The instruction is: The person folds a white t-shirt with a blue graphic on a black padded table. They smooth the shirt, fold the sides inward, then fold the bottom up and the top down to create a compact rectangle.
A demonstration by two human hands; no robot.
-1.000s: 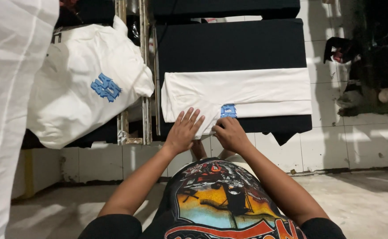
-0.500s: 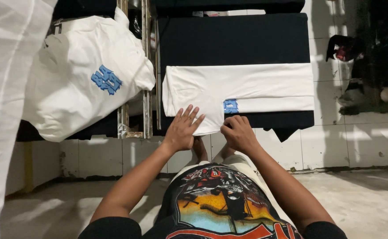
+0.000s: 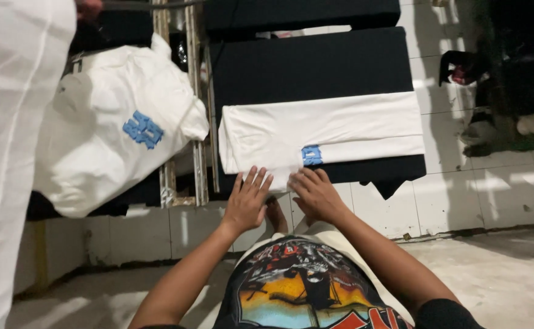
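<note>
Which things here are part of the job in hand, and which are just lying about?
In hand:
left hand and right hand, both at the near edge of the folded white shirt
black board under that shirt

Lying about:
white shirt with blue print on the neighbouring board
hanging white cloth
dark clutter on the tiled floor

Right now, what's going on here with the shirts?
A person is bent over a dark padded board, with both hands at the near edge of a folded white shirt lying on it. The left hand lies flat with fingers spread, and the right hand rests just below the shirt's small blue print. Another white shirt with a blue print lies on a neighbouring board to the left.
</note>
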